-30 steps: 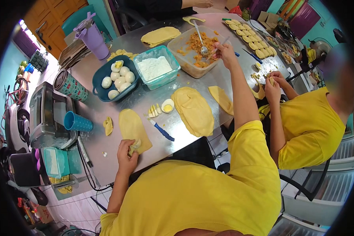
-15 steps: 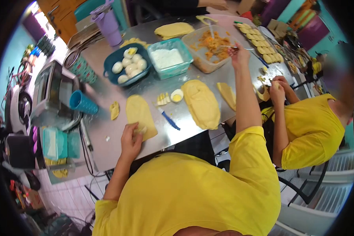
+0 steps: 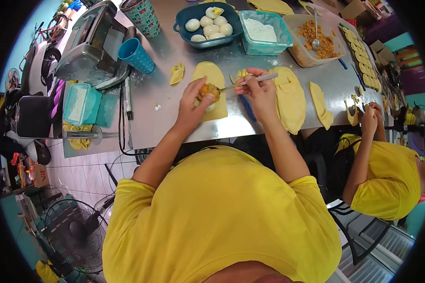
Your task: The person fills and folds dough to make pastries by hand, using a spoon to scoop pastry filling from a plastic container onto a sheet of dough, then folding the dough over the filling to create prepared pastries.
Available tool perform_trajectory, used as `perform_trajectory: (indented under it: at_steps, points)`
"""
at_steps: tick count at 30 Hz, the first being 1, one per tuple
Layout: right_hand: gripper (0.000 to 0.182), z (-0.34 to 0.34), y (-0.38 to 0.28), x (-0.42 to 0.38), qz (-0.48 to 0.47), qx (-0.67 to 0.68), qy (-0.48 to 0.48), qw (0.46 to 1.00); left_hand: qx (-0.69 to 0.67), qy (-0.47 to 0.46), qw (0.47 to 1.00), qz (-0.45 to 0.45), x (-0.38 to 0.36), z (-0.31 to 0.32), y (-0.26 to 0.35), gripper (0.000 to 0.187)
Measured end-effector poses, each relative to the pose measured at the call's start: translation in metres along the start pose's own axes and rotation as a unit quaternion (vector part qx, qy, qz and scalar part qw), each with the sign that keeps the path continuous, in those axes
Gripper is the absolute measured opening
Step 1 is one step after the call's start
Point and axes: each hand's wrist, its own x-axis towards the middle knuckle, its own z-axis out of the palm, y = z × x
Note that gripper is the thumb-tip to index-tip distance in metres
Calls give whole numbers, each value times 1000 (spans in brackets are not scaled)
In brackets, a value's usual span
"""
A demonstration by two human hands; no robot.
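Observation:
My left hand [image 3: 192,107] curls its thumb and fingers around a clump of orange filling [image 3: 209,92] over a flat sheet of yellow dough [image 3: 209,72]. A small white piece shows under the clump. My right hand [image 3: 261,96] grips the pale handle of a spoon [image 3: 269,77], whose far end meets the filling and is hidden in it. Partly behind my right hand lie some yellow-white pieces [image 3: 241,74] and a blue-handled knife [image 3: 247,107]. To the right rests a thicker folded slab of dough [image 3: 289,101].
Along the back stand a blue bowl of peeled eggs [image 3: 184,20], a teal tub of flour [image 3: 267,46] and a filling tub [image 3: 301,55] with another spoon. A blue cup [image 3: 137,55] and a machine [image 3: 92,49] are left. A co-worker's hands [image 3: 370,120] work at right.
My right hand has come from the filling tub to my left hand with the spoon. Orange filling is now at my left hand. The view has tilted down.

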Motion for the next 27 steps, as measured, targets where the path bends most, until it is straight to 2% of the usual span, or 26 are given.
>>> perform_trajectory:
  at_steps: [2, 4, 10, 17, 25, 27]
  points:
    - [21, 6, 4, -3, -4, -22, -11, 1000, 6, -1, 1000, 16, -1, 1, 2, 42]
    - [21, 9, 5, -4, -17, -40, -17, 999, 67, -34, 997, 36, -2, 2, 0, 32]
    - [20, 16, -4, -12, -66, -94, -27, 993, 87, -11, 994, 63, -4, 3, 1, 26]
    - [19, 12, -9, -26, -164, -152, 26, 974, 70, -19, 997, 31, -6, 4, -2, 24]
    - [16, -11, -22, -21, -109, -52, 108, 987, 86, -36, 995, 25, -15, -1, -2, 30]
    - [17, -22, -28, -15, -144, -18, 118, 982, 106, -53, 992, 36, -16, -3, -5, 30]
